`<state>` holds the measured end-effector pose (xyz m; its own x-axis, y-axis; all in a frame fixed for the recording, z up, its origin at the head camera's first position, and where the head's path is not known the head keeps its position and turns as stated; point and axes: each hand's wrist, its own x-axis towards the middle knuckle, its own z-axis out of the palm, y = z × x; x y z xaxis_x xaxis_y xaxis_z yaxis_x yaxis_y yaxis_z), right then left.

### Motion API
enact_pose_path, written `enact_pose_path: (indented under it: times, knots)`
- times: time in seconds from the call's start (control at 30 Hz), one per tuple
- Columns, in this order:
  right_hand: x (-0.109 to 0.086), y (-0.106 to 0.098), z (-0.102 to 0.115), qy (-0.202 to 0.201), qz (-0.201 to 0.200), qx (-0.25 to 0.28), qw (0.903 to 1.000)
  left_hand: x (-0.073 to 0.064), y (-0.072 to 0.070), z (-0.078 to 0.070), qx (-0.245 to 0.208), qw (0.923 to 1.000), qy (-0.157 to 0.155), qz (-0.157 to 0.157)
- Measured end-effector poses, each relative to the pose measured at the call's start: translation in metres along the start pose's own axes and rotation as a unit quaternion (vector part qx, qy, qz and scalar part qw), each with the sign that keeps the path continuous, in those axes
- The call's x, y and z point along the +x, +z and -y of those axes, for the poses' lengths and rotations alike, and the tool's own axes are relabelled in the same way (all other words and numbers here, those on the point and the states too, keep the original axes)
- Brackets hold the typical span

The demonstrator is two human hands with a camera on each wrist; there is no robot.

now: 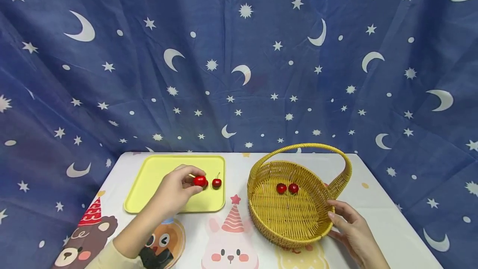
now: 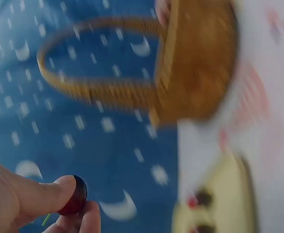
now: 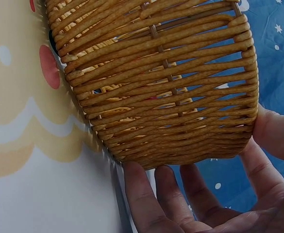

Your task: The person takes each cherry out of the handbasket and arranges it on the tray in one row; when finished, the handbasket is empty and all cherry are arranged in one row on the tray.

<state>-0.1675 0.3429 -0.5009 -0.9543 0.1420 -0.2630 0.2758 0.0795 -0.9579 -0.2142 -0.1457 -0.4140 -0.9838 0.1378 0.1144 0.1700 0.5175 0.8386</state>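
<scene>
Over the right part of the yellow tray (image 1: 157, 196), my left hand (image 1: 173, 192) pinches a red cherry (image 1: 199, 181) between thumb and fingers. The left wrist view shows this dark red cherry (image 2: 75, 196) held up, with a bit of green stem below. Two more cherries lie on the tray: one (image 1: 216, 183) with its stem upright, the other (image 1: 206, 184) partly hidden behind the held one. My right hand (image 1: 351, 229) grips the right side of a woven basket (image 1: 287, 219), thumb at the rim and fingers against the outer wall (image 3: 166, 107). Inside the basket sit two cherries (image 1: 287, 188).
The basket's tall arched handle (image 1: 302, 146) rises above its rim. A white tablecloth (image 1: 237, 177) with cartoon animals covers the table. Behind it hangs a blue curtain (image 1: 231, 45) with moons and stars. The tray stands left of the basket, with a gap between them.
</scene>
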Motion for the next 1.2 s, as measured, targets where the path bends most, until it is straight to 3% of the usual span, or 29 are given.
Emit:
enact_pose_path:
  times: [0.1,0.23,0.43,0.67,1.2]
  knots:
    - [0.000,0.001,0.000,-0.001,-0.001,0.002,1.0000,0.010,-0.016,0.036,0.038,0.9986,-0.036,-0.011]
    - [-0.001,0.002,0.001,0.000,-0.002,0.004,1.0000,0.021,-0.027,0.080,0.044,0.9962,-0.075,-0.006]
    - [-0.001,0.002,0.001,0.007,-0.003,0.001,1.0000,0.032,-0.030,0.118,0.059,0.9929,-0.102,0.016]
    - [0.000,0.000,0.001,0.005,-0.001,-0.002,1.0000,0.042,-0.029,0.131,0.094,0.9913,-0.088,0.027]
    - [0.001,0.000,0.000,-0.001,-0.003,-0.002,1.0000,0.044,-0.031,0.130,0.090,0.9907,-0.097,0.033]
